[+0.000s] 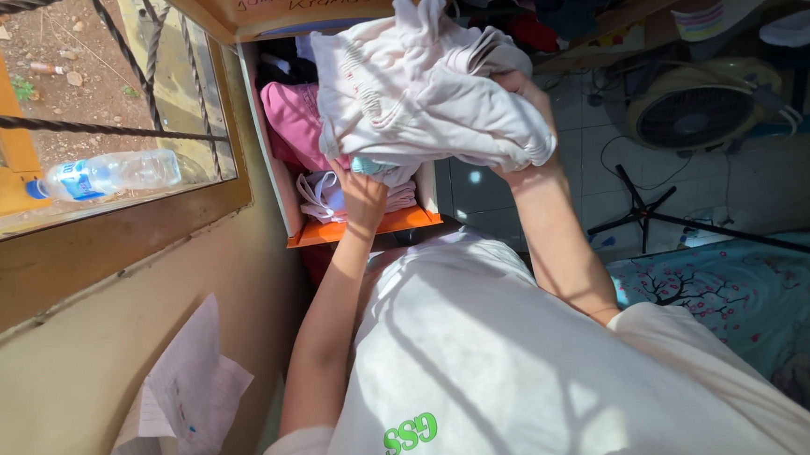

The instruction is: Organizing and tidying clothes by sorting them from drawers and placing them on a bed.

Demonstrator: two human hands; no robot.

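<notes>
A bundle of pale pink and white folded clothes (425, 95) is held up in front of an open drawer (358, 228) with an orange front edge. My right hand (521, 94) grips the bundle from its right side, mostly hidden by the cloth. My left hand (363, 194) reaches under the bundle into the drawer, its fingers resting on light folded garments (320, 193) there. A pink garment (294, 122) lies deeper in the drawer on the left.
A plastic water bottle (107, 174) lies on the wooden window sill at left. Papers (181, 400) hang on the beige wall below. A floor fan (702, 111), cables and a black stand (648, 213) sit on the tiled floor at right. A floral bedsheet (757, 309) is lower right.
</notes>
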